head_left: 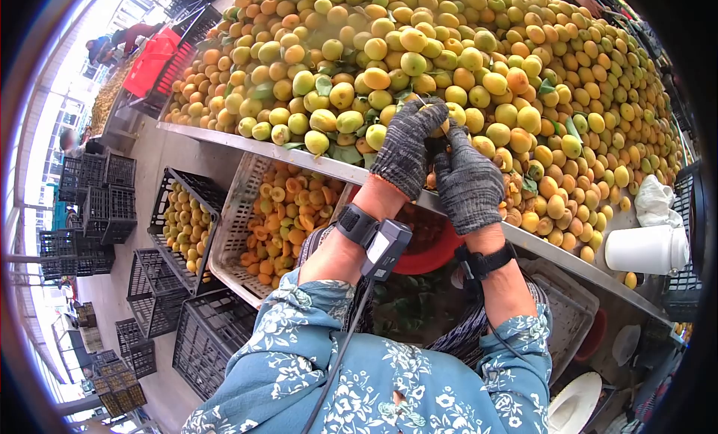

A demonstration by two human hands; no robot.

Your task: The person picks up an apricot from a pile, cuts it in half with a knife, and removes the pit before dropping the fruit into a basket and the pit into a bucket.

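Observation:
Both my hands wear dark grey knit gloves and meet at the front edge of a big heap of yellow-orange apricots (419,60). My left hand (407,146) and my right hand (467,181) close together around one apricot (441,127), which is mostly hidden between the fingers. A thin blade seems to show at my right fingertips, but I cannot tell for sure. A black band with a small device (378,243) sits on my left wrist, and a black strap is on my right wrist.
The fruit lies on a metal table (224,139). Below it stand a white crate of halved apricots (280,217), a black crate of whole ones (183,221) and a red bowl (430,251). A white jug (647,248) sits at right. Empty black crates (97,202) stack at left; people work far back.

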